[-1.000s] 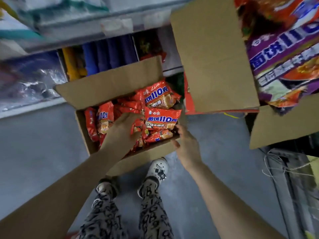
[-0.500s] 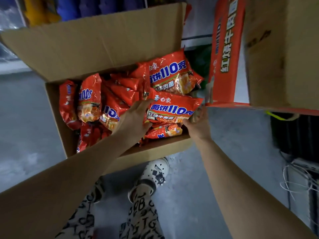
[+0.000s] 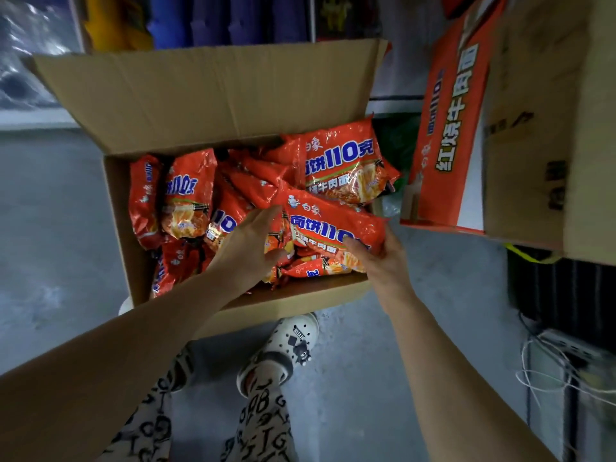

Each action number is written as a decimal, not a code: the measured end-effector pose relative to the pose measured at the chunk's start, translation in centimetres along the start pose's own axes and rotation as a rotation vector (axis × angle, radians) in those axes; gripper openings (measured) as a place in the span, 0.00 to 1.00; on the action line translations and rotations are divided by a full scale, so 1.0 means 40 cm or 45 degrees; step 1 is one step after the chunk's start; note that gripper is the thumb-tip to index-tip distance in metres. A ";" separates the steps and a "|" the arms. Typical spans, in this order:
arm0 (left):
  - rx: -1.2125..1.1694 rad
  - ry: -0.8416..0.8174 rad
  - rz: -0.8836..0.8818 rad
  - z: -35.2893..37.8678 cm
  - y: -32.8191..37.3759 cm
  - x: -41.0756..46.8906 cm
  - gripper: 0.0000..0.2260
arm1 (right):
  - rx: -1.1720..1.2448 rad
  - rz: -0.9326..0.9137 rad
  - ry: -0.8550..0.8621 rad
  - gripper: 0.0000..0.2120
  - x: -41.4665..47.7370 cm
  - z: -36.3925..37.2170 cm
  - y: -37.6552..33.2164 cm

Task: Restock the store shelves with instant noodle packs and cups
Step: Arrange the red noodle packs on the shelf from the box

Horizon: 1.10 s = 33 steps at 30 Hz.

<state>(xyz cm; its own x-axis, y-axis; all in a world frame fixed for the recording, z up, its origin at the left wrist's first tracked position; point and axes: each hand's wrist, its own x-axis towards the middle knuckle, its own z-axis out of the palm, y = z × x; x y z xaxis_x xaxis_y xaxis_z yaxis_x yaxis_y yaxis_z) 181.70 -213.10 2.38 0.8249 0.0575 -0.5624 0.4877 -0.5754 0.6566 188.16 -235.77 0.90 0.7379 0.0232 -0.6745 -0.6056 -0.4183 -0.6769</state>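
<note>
"What's down there at their feet?"

"A big open brown cardboard box on the grey floor. A tall orange printed carton stands just to its right."

"And inside the box?"

"Shiny orange instant noodle packs, heaped. One orange top pack lies across the heap near the right corner."

"The hands?"

"The right hand grips that pack's right end, thumb on top. The left hand lays straight fingers against its left end."
</note>
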 end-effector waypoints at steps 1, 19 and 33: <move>-0.034 0.007 -0.017 -0.014 0.003 -0.005 0.35 | 0.071 0.006 -0.008 0.19 -0.021 0.004 -0.035; -0.887 0.255 -0.332 -0.171 -0.052 0.038 0.26 | -0.434 -0.193 0.162 0.18 0.079 0.109 -0.233; -0.842 0.306 -0.334 -0.180 -0.108 0.078 0.30 | -0.829 -0.066 0.263 0.48 0.297 0.126 -0.217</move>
<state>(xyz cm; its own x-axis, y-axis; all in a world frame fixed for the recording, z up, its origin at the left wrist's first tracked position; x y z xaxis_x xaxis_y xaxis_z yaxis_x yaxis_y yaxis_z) 184.23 -204.56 1.39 0.6606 0.3458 -0.6664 0.6845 0.0874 0.7238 200.70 -227.29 -2.74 0.8421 -0.0886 -0.5321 -0.3130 -0.8836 -0.3483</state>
